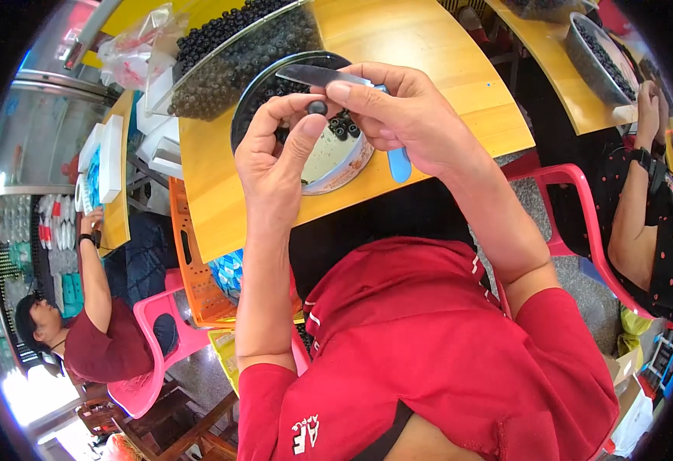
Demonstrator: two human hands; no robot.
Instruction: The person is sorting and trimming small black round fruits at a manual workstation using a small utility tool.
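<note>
Your left hand point(275, 150) has its fingers clamped on a small round dark berry point(317, 107), thumb and forefinger pinching it just above the round dark-rimmed bowl point(344, 165). Your right hand point(398, 115) is closed around a knife with a grey steel blade and pale blue handle point(317, 75), fingers wrapped tight, the blade pointing left right over the berry and the handle end poking out below your palm. The bowl sits near the near edge of the yellow wooden tabletop point(444, 54), more dark berries lying inside it against its pale bottom. Just behind it, toward the far left corner, a big clear bag heaped with dark berries point(236, 46) crowds the bowl. The right half of the tabletop is open, with room out to the curved right edge. A pink plastic chair point(582, 223) stands just off that edge, and beside it a person in a dotted dark top point(659, 230) sits at another table.
</note>
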